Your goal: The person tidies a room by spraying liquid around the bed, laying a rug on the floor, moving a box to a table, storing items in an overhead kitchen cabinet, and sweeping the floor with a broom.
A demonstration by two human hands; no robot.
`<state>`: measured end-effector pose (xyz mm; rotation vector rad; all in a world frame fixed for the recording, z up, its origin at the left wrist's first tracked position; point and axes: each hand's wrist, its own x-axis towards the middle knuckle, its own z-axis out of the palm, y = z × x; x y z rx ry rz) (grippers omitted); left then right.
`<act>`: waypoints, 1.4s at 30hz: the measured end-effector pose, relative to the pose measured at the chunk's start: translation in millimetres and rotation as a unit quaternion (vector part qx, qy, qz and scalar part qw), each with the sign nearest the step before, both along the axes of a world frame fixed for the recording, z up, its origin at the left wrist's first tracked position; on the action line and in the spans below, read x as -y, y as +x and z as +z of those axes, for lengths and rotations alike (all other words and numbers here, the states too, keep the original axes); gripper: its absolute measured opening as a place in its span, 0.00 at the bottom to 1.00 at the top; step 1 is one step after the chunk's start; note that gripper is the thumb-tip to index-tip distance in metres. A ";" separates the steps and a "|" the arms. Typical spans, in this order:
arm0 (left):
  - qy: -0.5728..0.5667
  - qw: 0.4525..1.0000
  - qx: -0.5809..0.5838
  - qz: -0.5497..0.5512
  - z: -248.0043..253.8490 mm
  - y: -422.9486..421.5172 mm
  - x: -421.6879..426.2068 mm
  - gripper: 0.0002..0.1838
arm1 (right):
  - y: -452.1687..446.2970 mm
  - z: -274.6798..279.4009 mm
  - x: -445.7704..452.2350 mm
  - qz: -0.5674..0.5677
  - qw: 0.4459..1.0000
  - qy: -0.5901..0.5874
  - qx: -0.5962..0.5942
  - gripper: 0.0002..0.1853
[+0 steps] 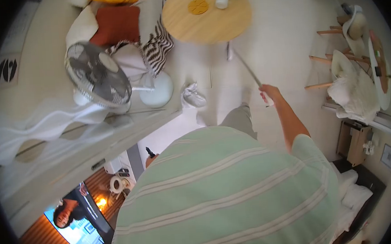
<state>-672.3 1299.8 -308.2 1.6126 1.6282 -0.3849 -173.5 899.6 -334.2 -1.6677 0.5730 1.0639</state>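
Above the pale floor [286, 56], the right hand [270, 93] is wrapped round one end of a long-handled tool [249, 71]; its long axis slants forward and left, far end pointing towards the round table [207, 26]. The left hand [151, 161] is mostly hidden by the shirt [218, 188]; I cannot tell its grip.

The room is bright, with diffuse light that turns the pale floor [284, 34] whitish and leaves its shadows faint. At near left, a warm orange lamp [102, 204] and a lit television [79, 236] glow. The stick [247, 68] looks soft-edged, and fine detail is smeared. Wide-angle distortion bends the chairs [340, 64] at right; the corners are black.
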 end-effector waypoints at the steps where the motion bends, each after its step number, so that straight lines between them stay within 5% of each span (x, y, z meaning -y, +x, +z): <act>1: -0.025 1.000 0.007 0.001 -8.0 12.1 1.7 0.19 | 4.3 3.5 16.0 0.014 0.999 0.017 -0.026 0.07; 5: 0.038 0.993 -0.060 -0.094 -14.8 108.8 19.8 0.19 | 66.1 -4.8 82.3 -0.032 0.998 -0.008 -0.060 0.05; 7: 0.026 0.998 0.009 -0.062 -22.8 160.4 24.9 0.19 | 119.9 -36.9 127.4 0.063 0.997 -0.012 0.049 0.04; 8: 0.096 0.987 -0.043 -0.119 10.4 215.8 50.5 0.20 | 150.6 -36.0 141.5 0.103 0.992 -0.050 0.045 0.09; 9: 0.078 0.986 0.022 -0.143 19.5 249.8 60.6 0.19 | 184.7 -35.7 148.8 0.130 0.988 -0.089 0.006 0.05; 10: 0.082 0.979 0.017 -0.186 22.0 283.4 63.2 0.19 | 215.2 -42.6 160.1 0.275 0.948 -0.139 0.085 0.04; 15: 0.061 0.974 0.148 -0.162 29.7 417.5 103.8 0.14 | 262.4 -34.3 189.2 0.104 0.984 -0.063 0.128 0.24; 18: 0.060 0.965 0.174 -0.189 49.7 481.8 128.5 0.14 | 207.6 -33.1 227.7 0.117 0.976 -0.077 0.168 0.25; 20: 0.052 0.963 0.153 -0.217 56.4 517.3 134.8 0.15 | 132.8 -46.2 260.3 0.307 0.850 -0.267 0.335 0.23; 27: 0.055 0.939 0.130 -0.313 6.5 604.7 113.9 0.15 | -128.8 88.4 324.6 0.100 0.947 -0.295 0.080 0.19; 30: 0.015 0.920 0.050 -0.388 -14.8 659.2 102.8 0.15 | -204.7 74.2 313.9 0.045 0.922 -0.375 -0.086 0.17; 32: -0.031 0.904 0.000 -0.427 -20.4 704.2 95.7 0.16 | -211.6 31.3 291.0 -0.001 0.917 -0.392 -0.069 0.14; 33: -0.023 0.871 0.027 -0.490 -34.8 728.4 80.2 0.16 | -199.9 5.9 277.1 -0.025 0.914 -0.400 -0.058 0.13; 35: -0.007 0.797 0.085 -0.598 -63.2 779.7 55.6 0.16 | -148.3 -72.3 276.9 0.442 0.811 -0.382 0.025 0.05; 36: -0.017 0.828 -0.013 -0.560 -50.9 818.4 59.3 0.17 | -96.9 -72.5 275.9 0.445 0.814 -0.373 0.017 0.05; 38: 0.007 0.835 -0.007 -0.551 -10.3 882.6 70.2 0.18 | -6.1 -85.5 249.9 0.437 0.830 -0.347 0.025 0.05; 42: 0.000 0.845 0.106 -0.524 18.2 980.1 63.2 0.16 | 112.7 -115.0 182.5 0.377 0.876 -0.293 0.069 0.07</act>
